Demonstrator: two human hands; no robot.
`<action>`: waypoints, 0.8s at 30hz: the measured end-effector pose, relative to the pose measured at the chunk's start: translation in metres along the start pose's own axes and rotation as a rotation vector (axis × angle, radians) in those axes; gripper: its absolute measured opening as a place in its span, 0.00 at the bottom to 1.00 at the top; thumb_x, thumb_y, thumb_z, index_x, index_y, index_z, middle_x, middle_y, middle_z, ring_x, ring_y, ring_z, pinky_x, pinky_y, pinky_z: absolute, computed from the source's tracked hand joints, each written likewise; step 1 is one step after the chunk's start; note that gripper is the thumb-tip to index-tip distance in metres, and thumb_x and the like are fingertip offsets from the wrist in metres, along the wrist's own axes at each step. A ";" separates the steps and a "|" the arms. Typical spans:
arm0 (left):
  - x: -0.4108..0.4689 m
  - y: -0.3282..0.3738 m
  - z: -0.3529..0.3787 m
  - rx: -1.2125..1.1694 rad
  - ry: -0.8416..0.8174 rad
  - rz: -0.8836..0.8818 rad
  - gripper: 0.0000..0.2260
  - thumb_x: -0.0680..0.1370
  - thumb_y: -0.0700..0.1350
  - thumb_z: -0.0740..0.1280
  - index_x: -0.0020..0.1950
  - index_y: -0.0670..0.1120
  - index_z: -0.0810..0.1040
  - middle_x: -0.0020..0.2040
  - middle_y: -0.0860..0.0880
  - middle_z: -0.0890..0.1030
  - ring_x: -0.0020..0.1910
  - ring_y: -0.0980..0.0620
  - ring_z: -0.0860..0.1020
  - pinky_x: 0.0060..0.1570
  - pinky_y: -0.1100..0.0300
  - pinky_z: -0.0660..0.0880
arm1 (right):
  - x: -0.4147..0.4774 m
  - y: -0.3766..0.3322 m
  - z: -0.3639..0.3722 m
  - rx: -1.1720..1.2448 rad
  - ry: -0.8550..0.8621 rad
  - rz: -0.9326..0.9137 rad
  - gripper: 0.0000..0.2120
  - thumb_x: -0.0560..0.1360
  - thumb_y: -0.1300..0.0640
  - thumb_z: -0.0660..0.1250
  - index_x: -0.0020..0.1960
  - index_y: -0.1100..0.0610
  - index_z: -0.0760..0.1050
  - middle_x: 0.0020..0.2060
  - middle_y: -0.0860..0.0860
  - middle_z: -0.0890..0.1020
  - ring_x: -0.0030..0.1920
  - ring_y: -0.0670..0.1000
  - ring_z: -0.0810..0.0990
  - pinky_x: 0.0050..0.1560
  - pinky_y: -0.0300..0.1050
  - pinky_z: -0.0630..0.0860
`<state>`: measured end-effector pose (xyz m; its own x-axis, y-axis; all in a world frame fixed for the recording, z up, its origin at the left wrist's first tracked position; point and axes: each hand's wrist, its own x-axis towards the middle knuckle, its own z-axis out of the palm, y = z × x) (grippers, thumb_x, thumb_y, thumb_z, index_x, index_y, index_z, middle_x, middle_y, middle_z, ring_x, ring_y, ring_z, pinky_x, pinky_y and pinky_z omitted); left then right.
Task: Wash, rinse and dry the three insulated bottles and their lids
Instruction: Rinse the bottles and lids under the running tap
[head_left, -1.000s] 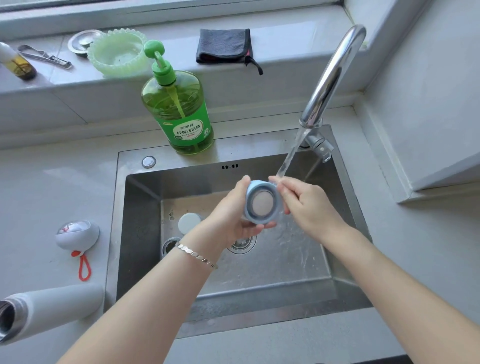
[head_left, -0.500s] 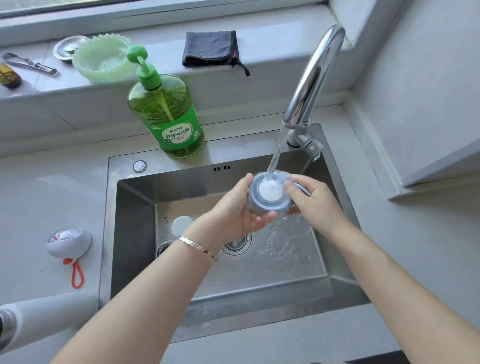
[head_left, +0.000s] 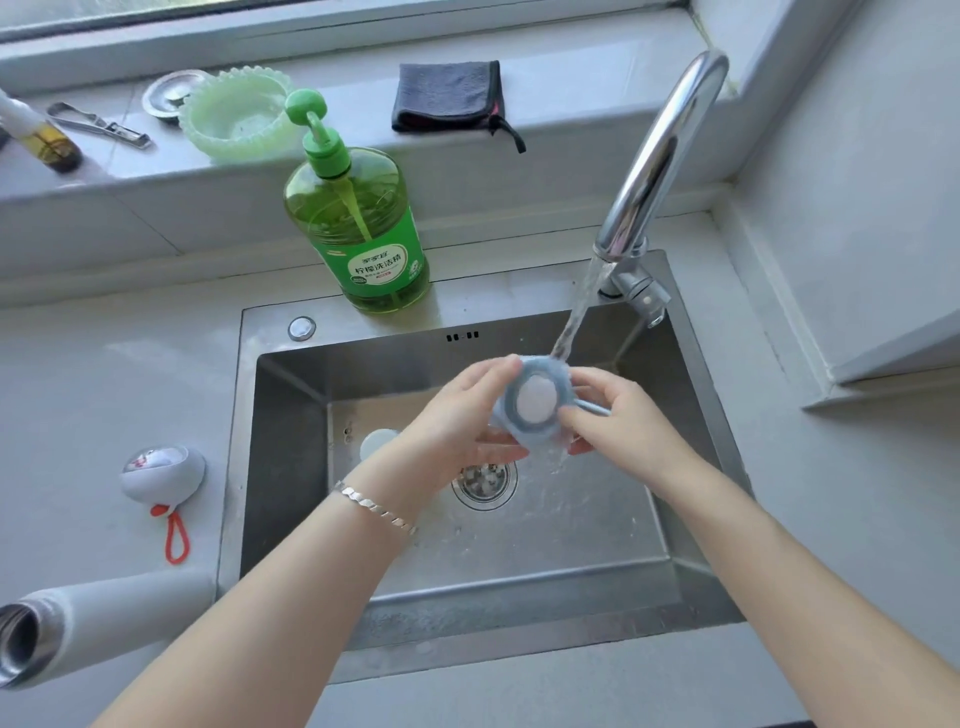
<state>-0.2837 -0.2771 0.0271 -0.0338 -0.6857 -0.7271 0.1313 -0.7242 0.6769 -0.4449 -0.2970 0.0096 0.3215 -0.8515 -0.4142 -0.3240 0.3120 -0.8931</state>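
2 hands, both mine, share 1 blue lid (head_left: 535, 402) above the steel sink (head_left: 291, 467). My left hand (head_left: 457, 415) cups it from the left, fingers curled beneath and behind it and the thumb lying on its upper edge. My right hand (head_left: 618, 421) pinches the right rim between thumb and fingertips. The lid's underside faces me, with a pale disc at its centre, and a thin blue strap juts out rightward across my right fingers.

Water (head_left: 576, 312) from the curved tap (head_left: 654, 156) strikes the lid's top edge and spills off below it, above the drain (head_left: 484, 480). A silver bracelet (head_left: 374, 506) sits on my left wrist.

1 white lid (head_left: 376, 441) lies in the basin left of the drain, partly hidden behind my left wrist. On the counter left of the sink rests a grey-white lid (head_left: 161, 473) with a red loop. Nearer me, 1 white bottle (head_left: 104, 618) lies on its side, its open steel mouth at the frame's left edge.

A green soap bottle (head_left: 358, 234) with a pump stands at the sink's back edge. On the sill behind it are a folded dark cloth (head_left: 447, 96) and a scalloped green dish (head_left: 236, 117).
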 end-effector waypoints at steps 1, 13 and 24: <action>0.001 0.002 0.003 0.036 -0.014 0.063 0.11 0.77 0.52 0.65 0.59 0.53 0.74 0.54 0.48 0.80 0.43 0.49 0.82 0.41 0.56 0.80 | -0.002 0.004 -0.003 0.022 -0.006 -0.001 0.20 0.73 0.67 0.66 0.60 0.50 0.71 0.54 0.51 0.80 0.50 0.48 0.80 0.40 0.41 0.79; 0.009 0.002 0.012 0.202 -0.026 0.525 0.31 0.62 0.29 0.76 0.61 0.47 0.73 0.61 0.47 0.78 0.60 0.53 0.77 0.64 0.56 0.72 | -0.004 0.010 0.000 0.022 0.278 -0.283 0.35 0.64 0.65 0.76 0.59 0.37 0.65 0.60 0.47 0.74 0.54 0.48 0.77 0.52 0.39 0.76; 0.001 -0.006 -0.009 0.086 0.135 0.284 0.08 0.79 0.48 0.62 0.58 0.52 0.73 0.47 0.50 0.79 0.34 0.57 0.79 0.38 0.63 0.79 | 0.022 -0.021 0.003 -0.259 0.003 -0.052 0.08 0.71 0.46 0.70 0.47 0.49 0.78 0.38 0.48 0.82 0.31 0.42 0.78 0.35 0.38 0.76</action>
<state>-0.2753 -0.2729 0.0218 0.1243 -0.8497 -0.5124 0.0323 -0.5126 0.8580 -0.4281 -0.3207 0.0183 0.3411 -0.8652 -0.3677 -0.5243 0.1495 -0.8383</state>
